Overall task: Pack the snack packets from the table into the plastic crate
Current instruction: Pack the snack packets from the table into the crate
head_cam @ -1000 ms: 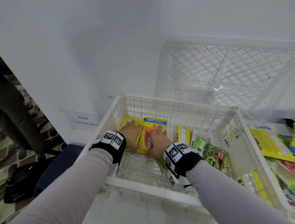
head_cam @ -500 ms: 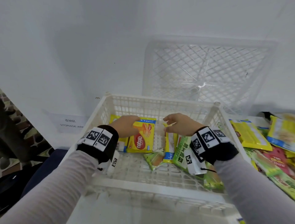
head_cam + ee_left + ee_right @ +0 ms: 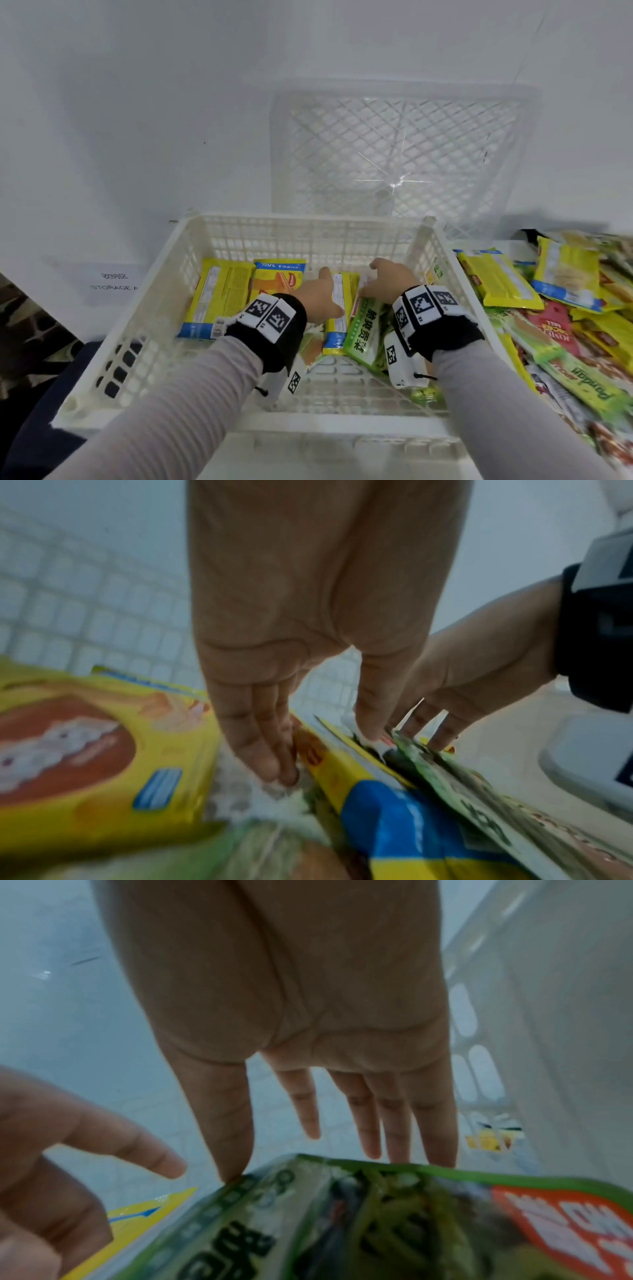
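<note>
The white plastic crate [image 3: 308, 221] sits before me with several snack packets standing inside. Two yellow packets [image 3: 219, 298] lean at its left. My left hand [image 3: 320, 298] has straight fingers [image 3: 260, 745] down the left face of a narrow yellow-and-blue packet [image 3: 339, 308], thumb [image 3: 369, 723] on its other side. My right hand [image 3: 387, 279] touches the green packet [image 3: 366, 325] next to it. Its straight fingers [image 3: 369, 1123] reach behind the green packet [image 3: 377, 1218], and the thumb [image 3: 232, 1137] rests on its top edge. Neither hand is curled round anything.
A heap of loose snack packets [image 3: 565, 325] covers the table to the right of the crate. A second white crate [image 3: 400, 154] leans against the wall behind. A paper sign [image 3: 113, 282] hangs at the left, and something dark blue [image 3: 41, 428] lies below it.
Both hands left the two yellow packets at the crate's left and moved right to the narrow yellow packet and the green one. The view has swung right, showing more of the heap.
</note>
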`<state>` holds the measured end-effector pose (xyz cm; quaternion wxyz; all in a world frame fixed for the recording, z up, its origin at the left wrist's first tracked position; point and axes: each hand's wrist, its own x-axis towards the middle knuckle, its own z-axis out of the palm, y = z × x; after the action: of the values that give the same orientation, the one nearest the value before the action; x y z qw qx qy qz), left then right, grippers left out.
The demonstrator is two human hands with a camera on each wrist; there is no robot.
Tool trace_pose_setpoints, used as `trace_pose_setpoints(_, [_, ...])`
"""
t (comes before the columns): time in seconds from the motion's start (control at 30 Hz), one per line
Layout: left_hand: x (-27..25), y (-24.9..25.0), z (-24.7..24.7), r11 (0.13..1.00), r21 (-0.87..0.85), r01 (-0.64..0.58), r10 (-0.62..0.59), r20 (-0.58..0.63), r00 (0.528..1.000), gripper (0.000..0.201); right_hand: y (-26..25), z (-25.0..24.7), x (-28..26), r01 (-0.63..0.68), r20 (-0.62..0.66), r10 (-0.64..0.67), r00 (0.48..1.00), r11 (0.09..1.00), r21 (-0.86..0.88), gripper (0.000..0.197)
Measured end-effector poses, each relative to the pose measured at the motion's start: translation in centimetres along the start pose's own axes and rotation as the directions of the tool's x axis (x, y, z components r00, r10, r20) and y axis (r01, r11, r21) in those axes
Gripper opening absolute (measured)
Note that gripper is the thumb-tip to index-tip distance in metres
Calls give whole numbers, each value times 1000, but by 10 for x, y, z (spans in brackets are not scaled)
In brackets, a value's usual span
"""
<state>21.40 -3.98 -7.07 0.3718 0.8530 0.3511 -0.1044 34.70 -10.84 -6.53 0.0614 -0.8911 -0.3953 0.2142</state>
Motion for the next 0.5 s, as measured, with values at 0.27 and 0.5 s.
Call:
trace_pose_setpoints(0.27, [-1,-5,5,925,-365,-107,51,-159,986,68,3,-5,5,5,63,-8,998,998,61,58])
trace_pose_setpoints(0.5, [-10,-8,-18,976,-182,-124,77,-248,966,49,1,-4,7,68,98,-69,993,998,16,49])
